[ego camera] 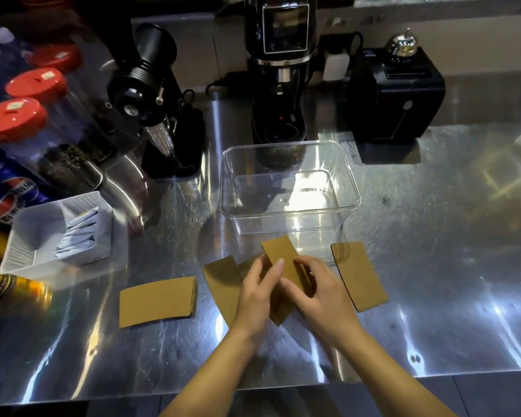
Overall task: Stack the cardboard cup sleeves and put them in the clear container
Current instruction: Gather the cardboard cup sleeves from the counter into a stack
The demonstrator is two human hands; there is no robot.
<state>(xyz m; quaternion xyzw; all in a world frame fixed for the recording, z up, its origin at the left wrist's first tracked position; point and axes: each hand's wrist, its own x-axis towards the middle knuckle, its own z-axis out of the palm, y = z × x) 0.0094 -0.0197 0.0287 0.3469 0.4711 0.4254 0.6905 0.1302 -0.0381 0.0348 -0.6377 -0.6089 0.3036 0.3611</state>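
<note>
Both hands meet over the steel counter in front of the clear container (289,206), which holds nothing. My left hand (257,293) and my right hand (316,291) together grip a brown cardboard sleeve (280,251), its upper end sticking out above my fingers. More sleeves lie partly under my hands, one showing at the left (221,276). Another sleeve lies flat further left (157,300). A third lies flat to the right (358,273), close to the container's front corner.
A grey tray with paper packets (21,236) sits at the left, beside cola bottles and red-lidded jars (14,118). Behind the container stand a black grinder (151,94), a coffee machine (283,70) and a black box (396,91). The counter's front edge (253,389) runs near my forearms.
</note>
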